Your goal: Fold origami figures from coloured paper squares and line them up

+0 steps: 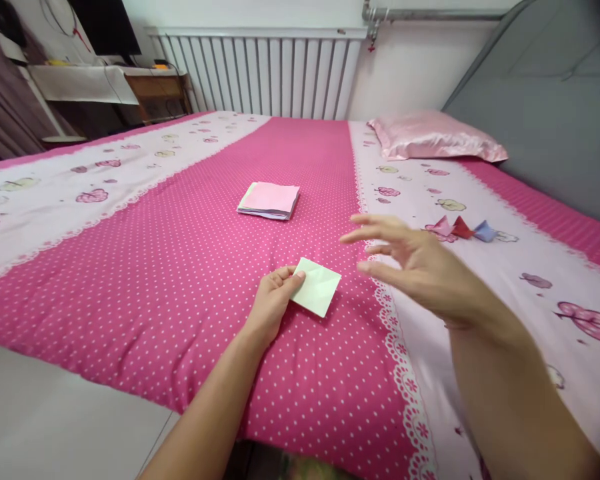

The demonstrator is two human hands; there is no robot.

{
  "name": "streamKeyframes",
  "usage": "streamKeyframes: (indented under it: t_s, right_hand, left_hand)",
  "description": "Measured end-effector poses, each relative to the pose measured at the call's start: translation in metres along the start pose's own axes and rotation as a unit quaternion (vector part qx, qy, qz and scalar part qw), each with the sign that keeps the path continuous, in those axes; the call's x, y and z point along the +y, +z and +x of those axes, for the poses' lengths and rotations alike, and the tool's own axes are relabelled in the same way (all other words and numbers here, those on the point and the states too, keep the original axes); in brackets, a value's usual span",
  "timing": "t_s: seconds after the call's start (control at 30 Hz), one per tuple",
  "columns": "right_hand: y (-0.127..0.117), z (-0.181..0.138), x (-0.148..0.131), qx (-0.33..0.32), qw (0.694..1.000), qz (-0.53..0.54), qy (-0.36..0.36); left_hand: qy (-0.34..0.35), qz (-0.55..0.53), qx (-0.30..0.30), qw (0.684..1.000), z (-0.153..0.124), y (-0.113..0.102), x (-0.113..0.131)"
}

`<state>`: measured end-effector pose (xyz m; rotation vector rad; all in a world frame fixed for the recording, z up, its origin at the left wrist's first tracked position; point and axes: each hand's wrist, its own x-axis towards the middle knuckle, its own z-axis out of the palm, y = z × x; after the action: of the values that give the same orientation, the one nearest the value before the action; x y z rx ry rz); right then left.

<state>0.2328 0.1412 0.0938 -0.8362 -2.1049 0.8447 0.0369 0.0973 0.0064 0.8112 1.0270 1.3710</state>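
A pale green square of paper (318,288) with faint crease lines is pinched at its left corner by my left hand (275,297), thumb on top, just over the pink dotted bedspread (180,280). To the right, my right hand (405,267) is raised in the air with fingers apart and holds nothing. Farther back lies a stack of coloured paper (270,200), a pink sheet uppermost. Beyond my right wrist, three small folded paper pieces sit in a row: a pink one (444,228), a red one (463,228) and a blue one (485,231).
A shiny pink pillow (435,135) rests at the far right of the bed, by a grey headboard (550,100). Behind the bed is a white radiator (265,73). At the far left stands a desk (155,87) with a dark monitor (105,27).
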Motion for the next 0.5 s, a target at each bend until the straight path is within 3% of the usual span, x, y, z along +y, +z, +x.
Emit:
streamKeyframes:
  t_s: [0.13,0.27,0.5]
  right_hand:
    - [0.01,0.01,0.017,-0.154,0.986,-0.014,0.056]
    - [0.019,0.013,0.031,-0.189,0.979,0.002,0.072]
    - [0.028,0.015,0.028,-0.191,0.978,0.041,0.072]
  left_hand:
    - [-0.002,-0.007,-0.002,1.0,0.0,0.0,0.001]
    - [-0.008,-0.016,0.004,1.0,0.0,-0.001,0.002]
    - [-0.001,-0.027,0.013,1.0,0.001,-0.002,-0.001]
